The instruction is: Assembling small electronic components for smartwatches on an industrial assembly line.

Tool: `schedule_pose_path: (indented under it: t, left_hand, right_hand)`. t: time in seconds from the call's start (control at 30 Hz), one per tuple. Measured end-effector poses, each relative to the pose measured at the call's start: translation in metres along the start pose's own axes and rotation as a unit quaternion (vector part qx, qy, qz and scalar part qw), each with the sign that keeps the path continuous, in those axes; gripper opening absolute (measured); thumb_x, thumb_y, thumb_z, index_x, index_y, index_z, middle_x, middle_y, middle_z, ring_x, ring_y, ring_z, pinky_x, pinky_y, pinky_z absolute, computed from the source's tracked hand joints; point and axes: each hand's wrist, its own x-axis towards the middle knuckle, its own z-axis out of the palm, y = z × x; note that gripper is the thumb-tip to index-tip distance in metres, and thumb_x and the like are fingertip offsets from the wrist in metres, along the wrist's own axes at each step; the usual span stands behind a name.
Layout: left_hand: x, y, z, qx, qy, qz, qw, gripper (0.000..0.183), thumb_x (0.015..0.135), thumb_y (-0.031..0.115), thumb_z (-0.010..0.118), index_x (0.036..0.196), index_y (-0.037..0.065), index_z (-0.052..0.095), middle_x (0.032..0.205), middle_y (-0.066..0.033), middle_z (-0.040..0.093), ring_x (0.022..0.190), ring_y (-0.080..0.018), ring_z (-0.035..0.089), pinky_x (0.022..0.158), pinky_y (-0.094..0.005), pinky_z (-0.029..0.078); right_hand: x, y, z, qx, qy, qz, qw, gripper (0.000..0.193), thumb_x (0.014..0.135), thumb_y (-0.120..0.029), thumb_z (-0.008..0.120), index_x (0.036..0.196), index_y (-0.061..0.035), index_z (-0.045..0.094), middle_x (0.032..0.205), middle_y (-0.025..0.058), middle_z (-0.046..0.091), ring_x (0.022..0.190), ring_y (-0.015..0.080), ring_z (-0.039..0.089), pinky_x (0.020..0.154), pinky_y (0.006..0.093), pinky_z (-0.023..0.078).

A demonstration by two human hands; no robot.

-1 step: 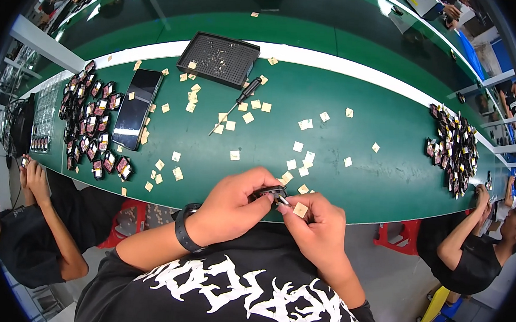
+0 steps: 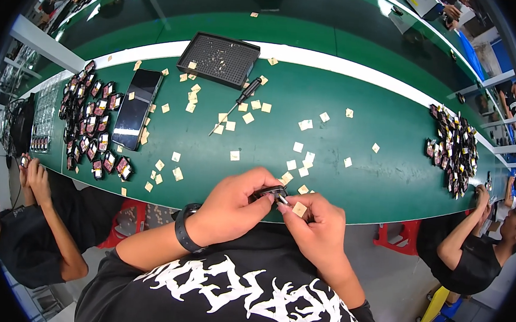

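Note:
My left hand (image 2: 231, 204), with a dark band on its wrist, is closed around a small black housing (image 2: 271, 191) at the near table edge. My right hand (image 2: 320, 228) meets it from the right, thumb and fingers pinched at its end. A small pale piece shows between the fingertips there, too small to name. Against the right fingers rests a beige paper square (image 2: 300, 209). Similar squares, such as one paper square (image 2: 234, 155), lie scattered over the green table (image 2: 257, 176). The housing's underside is hidden by my fingers.
A black tray (image 2: 217, 59) holds tiny parts at the back. Beside it lies a screwdriver (image 2: 236, 105), then a phone (image 2: 137, 110) further left. Piles of black assemblies stand left (image 2: 93, 119) and right (image 2: 452, 150). Co-workers sit on both sides.

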Motion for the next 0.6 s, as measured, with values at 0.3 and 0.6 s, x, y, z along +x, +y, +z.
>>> schedule_pose_path:
  t: [0.3, 0.6]
  left_hand:
    - [0.0, 0.003, -0.002, 0.079, -0.024, 0.03, 0.996, 0.028, 0.098, -0.002, 0.056, 0.125, -0.002, 0.058, 0.094, -0.0007, 0.065, 0.071, -0.0022, 0.052, 0.061, -0.0212, 0.044]
    - [-0.002, 0.0, -0.007, 0.076, -0.044, 0.039, 0.995, 0.027, 0.097, -0.001, 0.056, 0.125, -0.001, 0.057, 0.089, -0.004, 0.064, 0.068, -0.0068, 0.053, 0.062, -0.0244, 0.045]
  right_hand:
    - [0.008, 0.004, 0.001, -0.012, 0.007, -0.043, 0.999, 0.007, 0.089, -0.006, 0.075, 0.093, 0.0006, 0.074, 0.074, 0.0089, 0.065, 0.058, 0.015, 0.056, 0.053, 0.0282, 0.043]
    - [0.013, 0.018, 0.006, 0.155, 0.04, 0.138, 0.977, 0.016, 0.082, 0.001, 0.081, 0.079, 0.0019, 0.066, 0.082, -0.0004, 0.062, 0.065, 0.0027, 0.052, 0.055, 0.0221, 0.042]
